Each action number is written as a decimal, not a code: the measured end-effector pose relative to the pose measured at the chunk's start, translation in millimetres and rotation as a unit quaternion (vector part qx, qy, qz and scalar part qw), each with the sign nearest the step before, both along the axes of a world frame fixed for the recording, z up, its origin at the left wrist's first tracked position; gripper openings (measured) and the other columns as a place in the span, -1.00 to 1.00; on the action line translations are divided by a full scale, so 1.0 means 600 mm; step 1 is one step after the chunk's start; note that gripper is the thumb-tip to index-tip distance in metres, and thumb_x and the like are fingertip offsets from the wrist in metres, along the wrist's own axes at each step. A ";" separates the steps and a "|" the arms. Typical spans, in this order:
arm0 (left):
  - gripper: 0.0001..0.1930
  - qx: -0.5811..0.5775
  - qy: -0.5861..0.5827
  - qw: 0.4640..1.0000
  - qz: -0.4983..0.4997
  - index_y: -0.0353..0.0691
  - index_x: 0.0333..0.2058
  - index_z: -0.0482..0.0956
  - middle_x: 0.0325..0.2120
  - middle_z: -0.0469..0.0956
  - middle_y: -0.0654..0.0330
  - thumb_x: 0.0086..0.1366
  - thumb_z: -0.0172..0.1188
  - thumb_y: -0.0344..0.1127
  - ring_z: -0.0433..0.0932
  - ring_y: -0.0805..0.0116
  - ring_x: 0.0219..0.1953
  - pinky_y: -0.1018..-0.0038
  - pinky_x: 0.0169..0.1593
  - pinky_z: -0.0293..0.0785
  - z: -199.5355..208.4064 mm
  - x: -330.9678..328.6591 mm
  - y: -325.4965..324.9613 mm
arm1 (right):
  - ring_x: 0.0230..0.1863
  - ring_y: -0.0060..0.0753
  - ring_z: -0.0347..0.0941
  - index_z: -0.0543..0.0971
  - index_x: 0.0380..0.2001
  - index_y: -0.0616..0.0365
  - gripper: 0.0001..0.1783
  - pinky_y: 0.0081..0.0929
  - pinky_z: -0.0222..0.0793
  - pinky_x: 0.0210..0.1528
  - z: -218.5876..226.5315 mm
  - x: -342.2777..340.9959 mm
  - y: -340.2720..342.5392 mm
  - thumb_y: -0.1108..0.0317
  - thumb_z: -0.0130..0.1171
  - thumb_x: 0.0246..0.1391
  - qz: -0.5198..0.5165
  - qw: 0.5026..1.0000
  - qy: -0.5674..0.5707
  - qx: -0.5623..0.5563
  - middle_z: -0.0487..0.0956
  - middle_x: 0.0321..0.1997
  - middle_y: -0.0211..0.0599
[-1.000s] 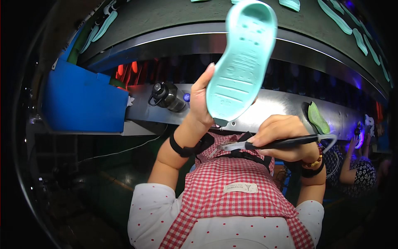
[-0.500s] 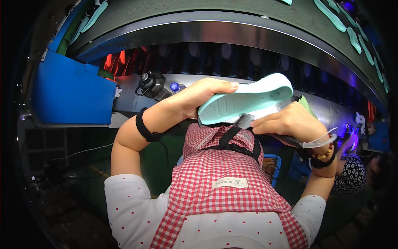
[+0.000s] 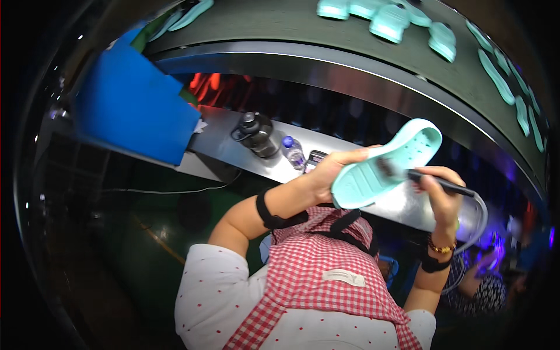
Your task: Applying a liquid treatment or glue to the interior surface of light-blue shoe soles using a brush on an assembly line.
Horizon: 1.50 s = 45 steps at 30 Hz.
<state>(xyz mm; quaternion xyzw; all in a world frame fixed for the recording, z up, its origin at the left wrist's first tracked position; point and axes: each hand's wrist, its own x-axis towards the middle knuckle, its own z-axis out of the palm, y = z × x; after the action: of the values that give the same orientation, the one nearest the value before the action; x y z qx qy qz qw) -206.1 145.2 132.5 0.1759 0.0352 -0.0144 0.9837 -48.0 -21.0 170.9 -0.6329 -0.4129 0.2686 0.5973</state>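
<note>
A mint-green shoe sole (image 3: pixel 363 182) is held up in front of me, tilted, its hollow face toward me. My left hand (image 3: pixel 332 175) is closed on its lower left end, thumb over the rim. Small holes show in the sole's upper right end, and shallow ridges cross the other end. My right hand (image 3: pixel 440 195) is closed around the black handle of a brush (image 3: pixel 454 186), from whose rear a pale tube loops down past the wrist. The bristles, smeared by motion, lie over the middle of the sole's inner face.
Beyond a metal ledge (image 3: pixel 221 128) runs a dark green belt (image 3: pixel 280 26) carrying several mint soles (image 3: pixel 389 23). A dark jug (image 3: pixel 256 137), a small blue-capped bottle (image 3: pixel 293 154) and a dark flat device (image 3: pixel 315 158) rest on the ledge. A blue box (image 3: pixel 131 102) stands left; another person (image 3: pixel 487 291) is at right.
The sole has moved right and tipped steeper. The brush has gone from beside its near edge to over its inner face. My view has shifted and turned, showing more soles on the belt.
</note>
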 end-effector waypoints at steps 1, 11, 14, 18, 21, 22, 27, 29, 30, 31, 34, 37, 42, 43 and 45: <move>-0.48 -0.009 -0.013 1.000 0.000 -0.29 0.10 0.11 -0.06 0.33 0.00 0.19 -0.09 -0.21 0.43 0.15 -0.11 0.25 -0.10 0.43 -0.003 -0.002 0.004 | -0.50 -0.53 0.46 0.51 -0.35 0.36 -0.83 -0.68 0.39 -0.44 -0.003 0.002 0.003 0.50 0.04 -0.04 -0.063 0.997 -0.014 0.041 0.55 -0.44 -0.17; -0.48 0.030 -0.009 0.972 0.234 -0.38 0.05 0.17 -0.08 0.35 -0.10 0.23 -0.27 -0.10 0.41 0.05 -0.09 0.20 0.01 0.30 0.058 -0.072 0.134 | -0.79 -0.64 0.28 0.37 -0.22 0.41 -0.66 -0.82 0.19 -0.65 -0.024 -0.031 -0.018 0.36 0.05 -0.03 -0.003 0.962 0.085 0.261 0.43 -0.18 0.22; -0.43 0.140 -0.190 0.939 0.250 -0.40 0.03 0.18 -0.08 0.32 -0.16 0.21 -0.35 -0.03 0.31 -0.20 -0.06 -0.16 -0.03 0.18 0.108 -0.063 0.287 | -0.74 -0.67 0.26 0.36 -0.20 0.41 -0.69 -0.85 0.15 -0.68 -0.043 -0.003 -0.014 0.40 0.00 0.02 -0.078 0.965 0.132 0.215 0.42 -0.15 0.20; -0.30 -0.197 -0.027 0.789 0.581 -0.27 0.17 -0.24 0.12 0.02 -0.09 0.22 -0.48 0.14 0.08 -0.12 0.13 -0.09 0.09 0.08 0.148 -0.052 0.502 | -0.70 -0.62 0.32 0.38 -0.21 0.38 -0.71 -0.82 0.24 -0.63 -0.052 -0.009 -0.020 0.41 0.03 0.00 -0.083 0.960 0.194 0.187 0.44 -0.16 0.12; -0.32 0.082 0.126 0.801 0.579 -0.19 0.18 -0.27 0.13 -0.01 -0.09 0.23 -0.23 0.02 0.11 -0.05 0.13 0.05 0.13 0.12 0.143 0.057 0.536 | -0.62 -0.62 0.37 0.39 -0.21 0.36 -0.72 -0.80 0.27 -0.56 -0.067 0.004 -0.035 0.42 0.03 0.00 -0.140 0.950 0.180 0.214 0.44 -0.15 0.08; -0.33 0.374 0.157 0.764 0.502 -0.20 0.18 -0.16 0.12 0.03 -0.08 0.22 -0.17 0.01 0.12 -0.04 0.13 0.11 0.13 0.13 0.146 0.094 0.516 | -0.49 -0.59 0.40 0.40 -0.20 0.34 -0.71 -0.75 0.31 -0.44 -0.072 0.005 -0.039 0.41 0.05 0.00 -0.154 0.948 0.188 0.204 0.45 -0.14 0.02; -0.51 0.958 0.223 0.162 0.077 -0.28 -0.10 0.41 -0.14 0.39 -0.07 0.11 0.05 -0.03 0.30 0.07 0.02 0.30 0.00 0.29 0.145 0.213 0.394 | -0.37 -0.51 0.43 0.42 -0.18 0.36 -0.64 -0.65 0.34 -0.32 -0.086 0.003 -0.049 0.52 0.15 -0.13 -0.149 0.952 0.203 0.176 0.45 -0.13 -0.02; -0.55 0.959 0.245 0.136 0.040 -0.19 -0.18 0.47 -0.17 0.44 0.04 0.10 0.04 0.04 0.36 0.11 -0.06 0.24 0.00 0.27 0.145 0.214 0.402 | -0.37 -0.51 0.44 0.44 -0.23 0.36 -0.68 -0.65 0.35 -0.33 -0.093 0.005 -0.058 0.56 0.13 -0.15 -0.161 0.947 0.220 0.168 0.47 -0.16 0.00; -0.60 0.959 0.250 0.103 0.084 -0.23 -0.29 0.50 -0.24 0.46 0.03 0.06 0.08 0.00 0.40 0.08 -0.13 0.26 -0.08 0.32 0.141 0.197 0.407 | -0.37 -0.51 0.44 0.44 -0.23 0.36 -0.68 -0.65 0.35 -0.33 -0.093 0.005 -0.061 0.56 0.13 -0.15 -0.160 0.947 0.223 0.167 0.47 -0.16 0.00; -0.64 0.956 0.254 0.068 0.128 -0.27 -0.41 0.52 -0.30 0.49 0.02 0.03 0.12 -0.04 0.44 0.04 -0.21 0.27 -0.17 0.38 0.140 0.175 0.412 | -0.34 -0.47 0.44 0.45 -0.25 0.35 -0.70 -0.61 0.35 -0.27 -0.092 0.008 -0.062 0.56 0.14 -0.16 -0.154 0.946 0.232 0.166 0.48 -0.18 -0.01; -0.67 0.967 0.196 0.097 0.133 -0.27 -0.46 0.50 -0.35 0.48 0.02 -0.01 0.16 -0.07 0.43 0.06 -0.22 0.28 -0.18 0.36 0.141 0.120 0.367 | -0.28 -0.38 0.45 0.46 -0.27 0.34 -0.71 -0.50 0.32 -0.14 -0.092 0.013 -0.061 0.56 0.14 -0.17 -0.155 0.944 0.227 0.184 0.49 -0.21 -0.02; -0.80 0.855 0.047 0.202 0.476 -0.25 -0.58 0.51 -0.43 0.42 0.01 -0.05 0.20 -0.22 0.36 0.07 -0.25 0.29 -0.16 0.27 0.104 0.041 0.289 | -0.18 -0.27 0.43 0.45 -0.28 0.34 -0.71 -0.37 0.20 0.03 -0.099 0.014 -0.053 0.56 0.13 -0.18 -0.151 0.944 0.217 0.197 0.49 -0.22 -0.04; -0.60 0.360 0.126 0.822 0.423 -0.42 -0.12 0.26 -0.25 0.41 0.05 -0.02 0.00 -0.56 0.38 0.24 -0.11 0.37 -0.07 0.35 0.021 -0.047 0.221 | -0.15 -0.29 0.41 0.45 -0.29 0.36 -0.72 -0.40 0.19 0.04 -0.079 0.008 -0.022 0.54 0.11 -0.18 -0.097 0.944 0.255 0.185 0.49 -0.23 -0.04; -0.56 0.320 0.098 0.889 0.313 -0.42 -0.08 0.22 -0.23 0.40 0.04 -0.03 -0.03 -0.58 0.41 0.26 -0.12 0.38 -0.05 0.37 0.018 -0.068 0.209 | -0.14 -0.29 0.41 0.46 -0.30 0.36 -0.72 -0.40 0.20 0.04 -0.076 0.005 -0.024 0.54 0.12 -0.19 -0.090 0.943 0.255 0.195 0.48 -0.23 -0.03; -0.53 0.329 0.080 0.884 0.321 -0.43 -0.05 0.19 -0.19 0.40 -0.03 0.04 0.04 -0.41 0.42 0.15 -0.11 0.29 -0.04 0.37 -0.004 -0.100 0.171 | -0.14 -0.29 0.41 0.46 -0.31 0.37 -0.72 -0.41 0.21 0.03 -0.072 0.002 -0.024 0.54 0.12 -0.20 -0.086 0.941 0.258 0.201 0.49 -0.23 -0.02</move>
<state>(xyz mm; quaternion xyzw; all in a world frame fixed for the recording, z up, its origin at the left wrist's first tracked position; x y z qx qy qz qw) -266.0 248.1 130.2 0.4672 0.1709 0.3003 0.8138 -46.8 -35.7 127.8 -0.4416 -0.2345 0.2816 0.8189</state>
